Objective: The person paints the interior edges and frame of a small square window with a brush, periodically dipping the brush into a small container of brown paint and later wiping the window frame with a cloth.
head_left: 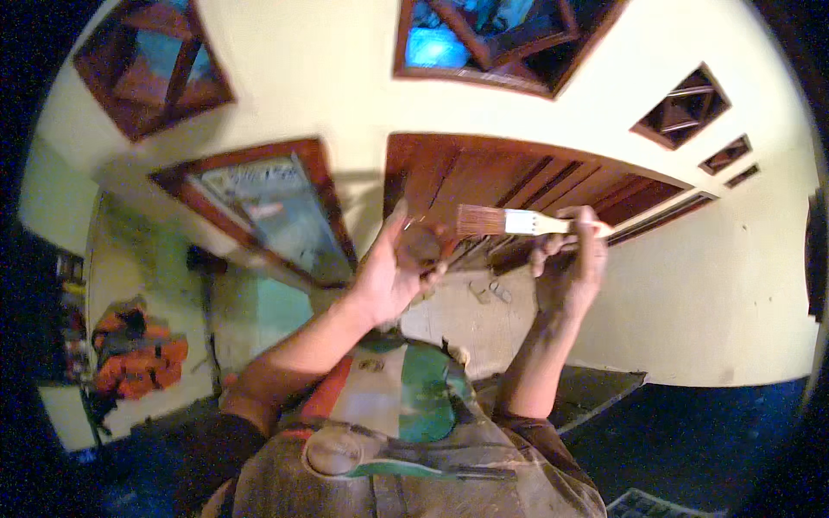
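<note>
We've got our right hand (572,259) wrapped around the handle of a paintbrush (509,222) mid-frame, bristles pointing left toward the small round brown container (421,245) cupped in our left hand (393,272), dark red wooden door (518,186) right behind both.

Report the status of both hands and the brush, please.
Left hand cups small round dark container. Right hand grips flat pale-handled paintbrush, bristles near brown wooden door. Nothing between.

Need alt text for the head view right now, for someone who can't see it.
The right hand holds a flat paintbrush level, bristles pointing left toward a small round container in the raised left hand. Behind them is a brown wooden door in a pale yellow wall.
</note>
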A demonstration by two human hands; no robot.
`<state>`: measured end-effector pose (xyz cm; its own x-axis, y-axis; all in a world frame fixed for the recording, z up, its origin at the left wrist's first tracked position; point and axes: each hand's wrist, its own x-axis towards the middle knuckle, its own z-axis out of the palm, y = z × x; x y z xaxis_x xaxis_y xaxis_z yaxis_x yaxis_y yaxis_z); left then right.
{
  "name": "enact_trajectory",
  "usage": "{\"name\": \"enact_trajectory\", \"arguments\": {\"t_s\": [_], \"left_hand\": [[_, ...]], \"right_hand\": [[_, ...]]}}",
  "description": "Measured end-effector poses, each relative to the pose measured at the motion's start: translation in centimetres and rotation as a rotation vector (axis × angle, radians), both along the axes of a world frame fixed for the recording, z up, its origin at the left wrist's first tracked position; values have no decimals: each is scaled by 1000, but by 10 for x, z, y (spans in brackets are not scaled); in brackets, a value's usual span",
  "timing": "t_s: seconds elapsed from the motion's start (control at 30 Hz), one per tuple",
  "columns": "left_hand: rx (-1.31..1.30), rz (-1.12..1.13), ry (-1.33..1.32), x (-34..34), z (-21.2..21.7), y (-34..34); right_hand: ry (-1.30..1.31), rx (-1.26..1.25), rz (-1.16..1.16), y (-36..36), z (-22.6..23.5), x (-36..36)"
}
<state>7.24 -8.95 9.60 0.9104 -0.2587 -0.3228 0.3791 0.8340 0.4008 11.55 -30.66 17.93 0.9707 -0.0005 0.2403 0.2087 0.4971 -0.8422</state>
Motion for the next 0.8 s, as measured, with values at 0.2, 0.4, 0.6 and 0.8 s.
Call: {"name": "enact_trajectory", "arguments": {"t_s": [0.2,0.4,0.6,0.8], "left_hand": [[-199,47,55,-12,-30,6],[-111,75,110,-24,-38,17],[-98,57,139,-37,-42,37],[-123,76,160,-38,-41,52]], "right_hand": [[-164,51,-253,19,48,18],[-911,-392,-1026,31,95,68],[-1029,-469,-1200,46,116,118],[-950,-489,-1223,51,119,143]]}}
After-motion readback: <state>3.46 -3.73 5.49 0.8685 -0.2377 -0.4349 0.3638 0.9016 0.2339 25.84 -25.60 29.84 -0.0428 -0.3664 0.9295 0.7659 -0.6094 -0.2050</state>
